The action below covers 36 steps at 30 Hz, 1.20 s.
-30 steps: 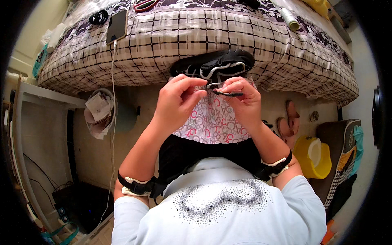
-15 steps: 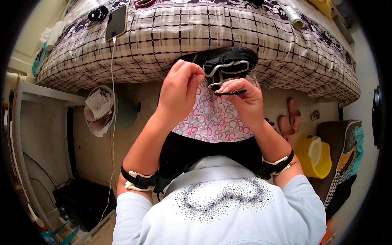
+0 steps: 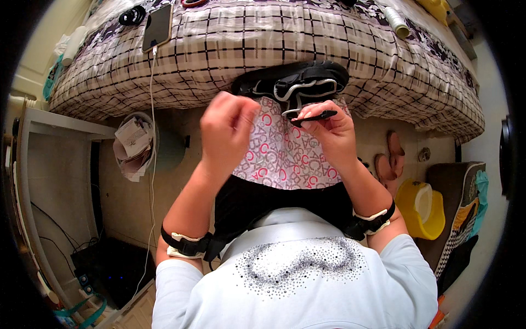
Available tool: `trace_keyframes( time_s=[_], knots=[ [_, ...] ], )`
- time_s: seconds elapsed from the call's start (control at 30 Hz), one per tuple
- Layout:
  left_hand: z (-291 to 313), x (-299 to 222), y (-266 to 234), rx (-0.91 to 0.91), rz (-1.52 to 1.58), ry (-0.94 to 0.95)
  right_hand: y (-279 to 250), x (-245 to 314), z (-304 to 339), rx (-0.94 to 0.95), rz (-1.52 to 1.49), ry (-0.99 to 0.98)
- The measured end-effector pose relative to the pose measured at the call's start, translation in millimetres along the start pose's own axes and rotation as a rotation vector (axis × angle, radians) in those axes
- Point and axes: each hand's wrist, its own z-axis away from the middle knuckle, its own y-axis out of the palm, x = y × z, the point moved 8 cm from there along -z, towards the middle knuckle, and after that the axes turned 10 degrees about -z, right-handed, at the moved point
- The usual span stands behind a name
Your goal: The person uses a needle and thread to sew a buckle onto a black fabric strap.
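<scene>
My left hand (image 3: 223, 134) is raised over the left side of my lap, its fingers pinched together and slightly blurred. Whatever it may hold is too small to make out. My right hand (image 3: 335, 134) grips a narrow black strap (image 3: 322, 115) between thumb and fingers. Just beyond it lies a black sandal (image 3: 320, 71) with grey-edged straps, against the side of the bed. One of its grey-trimmed straps hangs down close to my right fingertips. A white cloth with pink and grey letter print (image 3: 276, 159) covers my lap beneath both hands.
The bed (image 3: 219, 33) carries a phone (image 3: 157, 28) on a white charging cable (image 3: 152, 104) and a thread spool (image 3: 396, 23). A paper-filled bin (image 3: 170, 148) stands at left. Pink slippers (image 3: 386, 164) and a yellow tub (image 3: 433, 214) are at right.
My left hand has moved left and a little down, away from the sandal. My right hand still grips the strap, which has tilted and risen slightly at its outer end.
</scene>
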Motion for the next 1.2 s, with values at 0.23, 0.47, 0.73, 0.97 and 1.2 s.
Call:
trace_keyframes(
  time_s=[0.23,0.47,0.73,0.97,1.2],
  knots=[
    [20.4,-27.6,31.4,0.146,0.235,0.01,1.8,1.2,-0.3,0.003,-0.006,0.008],
    [22.7,-52.8,-4.7,0.172,0.402,0.266,-3.3,2.3,0.6,-0.068,-0.031,-0.002],
    [38.2,-15.3,-74.5,-0.02,0.892,0.092,-18.3,0.0,3.9,-0.227,-0.078,0.086],
    [47.2,13.9,-89.9,-0.077,0.945,-0.069,-11.7,-0.6,3.2,-0.274,-0.084,0.147],
    [75.0,134.7,-77.2,0.162,-0.279,-0.52,-20.8,-29.0,21.4,-0.477,-0.377,0.587]
  ],
)
